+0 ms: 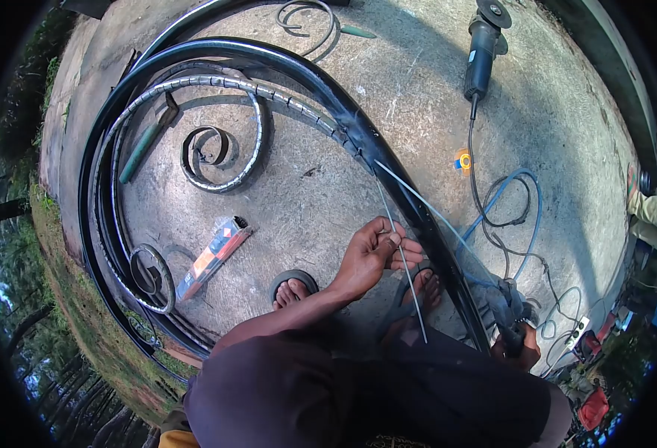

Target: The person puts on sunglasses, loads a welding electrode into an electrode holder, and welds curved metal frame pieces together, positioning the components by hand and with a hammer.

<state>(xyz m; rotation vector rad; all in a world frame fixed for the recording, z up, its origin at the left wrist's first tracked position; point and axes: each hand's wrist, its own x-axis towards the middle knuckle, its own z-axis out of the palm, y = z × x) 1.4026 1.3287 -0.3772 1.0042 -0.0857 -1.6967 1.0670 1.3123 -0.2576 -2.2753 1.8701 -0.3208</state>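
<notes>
My left hand (377, 257) pinches a thin metal rod (418, 313) between thumb and fingers. The rod's upper end reaches a joint on the scroll-shaped metal bar (298, 106), beside a curved black tube (450, 276). My right hand (522, 355), partly hidden, is wrapped round the black handle of what looks like a welding electrode holder (513, 328). From that holder a pale welding rod (418, 196) slants up to the same joint. Its tip touches or nearly touches the metal; I cannot tell which.
On the concrete lie a green-handled hammer (143, 149), an electrode box (213, 257), an angle grinder (481, 60) and an orange tape roll (462, 160). A blue cable (539, 198) loops at right, near a power strip (578, 334). Another person's leg (648, 207) shows at the right edge.
</notes>
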